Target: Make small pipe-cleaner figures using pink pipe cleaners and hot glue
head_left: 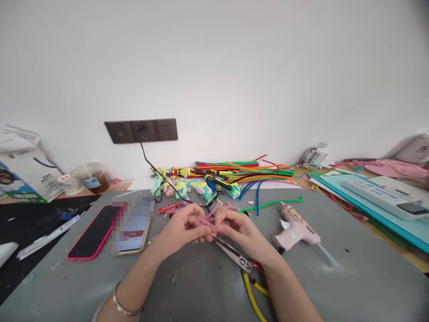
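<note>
My left hand [190, 226] pinches pink pipe cleaners [205, 222] above the middle of the grey mat. From the other side, my right hand [233, 226] closes its thumb and forefinger at the same pink pieces, so both hands meet there. Some fingertips and parts of the pieces are hidden. Scissors [241, 262] with yellow and red handles lie beneath my right hand and wrist, their blades pointing away toward my fingers. Just beyond my hands are loose pink lengths [232, 206] and a small red strip [169, 208].
Two phones [95, 232] lie left; a pink glue gun [295, 230] lies right. Bundled colourful pipe cleaners [268, 171] and small fuzzy figures [201, 190] line the back. A black cord [161, 172] runs from the wall socket [142, 130]. A drink cup [95, 180] stands far left.
</note>
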A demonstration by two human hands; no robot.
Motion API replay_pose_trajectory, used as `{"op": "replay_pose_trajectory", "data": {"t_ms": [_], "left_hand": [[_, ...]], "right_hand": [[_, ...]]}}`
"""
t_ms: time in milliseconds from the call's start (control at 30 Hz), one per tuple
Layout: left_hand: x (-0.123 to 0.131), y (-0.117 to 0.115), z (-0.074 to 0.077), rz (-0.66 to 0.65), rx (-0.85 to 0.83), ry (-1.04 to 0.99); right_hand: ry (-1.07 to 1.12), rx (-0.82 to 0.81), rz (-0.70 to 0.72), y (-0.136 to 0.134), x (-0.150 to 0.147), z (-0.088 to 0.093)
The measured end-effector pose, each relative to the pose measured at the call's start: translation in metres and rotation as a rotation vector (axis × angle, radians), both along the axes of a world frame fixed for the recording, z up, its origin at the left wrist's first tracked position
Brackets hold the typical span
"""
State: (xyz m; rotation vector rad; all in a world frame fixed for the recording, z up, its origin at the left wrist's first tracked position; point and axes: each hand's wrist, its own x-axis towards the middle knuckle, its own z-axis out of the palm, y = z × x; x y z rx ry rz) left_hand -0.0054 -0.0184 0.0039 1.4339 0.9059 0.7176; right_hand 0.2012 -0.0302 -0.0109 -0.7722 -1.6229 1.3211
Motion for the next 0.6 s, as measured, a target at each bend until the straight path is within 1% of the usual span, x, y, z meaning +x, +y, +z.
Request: {"op": "replay_pose_trajectory", "data": {"t_ms": [100,167,200,233,300,367,433,533,600], "left_hand": [[-0.003,0.004,-0.002,0.096,0.067,0.133],[-0.003,0.006,-0.004,0.17,0.164,0.195],[-0.002,0.007,-0.005,0.194,0.211,0.206],[-0.001,0.007,-0.005,0.201,0.248,0.204],[0.003,0.007,-0.005,0.177,0.277,0.172],[0.007,0.006,-0.005,0.138,0.263,0.133],[0.009,0.006,-0.004,0.123,0.24,0.103],[0.009,0.005,-0.003,0.174,0.189,0.043],[0.007,0.005,-0.002,0.253,0.14,-0.004]], "right_hand": [[-0.037,0.132,-0.253,0.005,0.0,-0.005],[-0.107,0.256,-0.377,0.008,-0.001,-0.008],[-0.154,0.313,-0.416,0.008,-0.002,-0.009],[-0.206,0.362,-0.438,0.008,-0.003,-0.01],[-0.306,0.441,-0.436,0.007,-0.006,-0.011],[-0.371,0.501,-0.402,0.006,-0.009,-0.011],[-0.393,0.533,-0.375,0.004,-0.011,-0.011],[-0.325,0.484,-0.415,0.003,-0.011,-0.012],[-0.171,0.385,-0.468,0.004,-0.009,-0.013]]}}
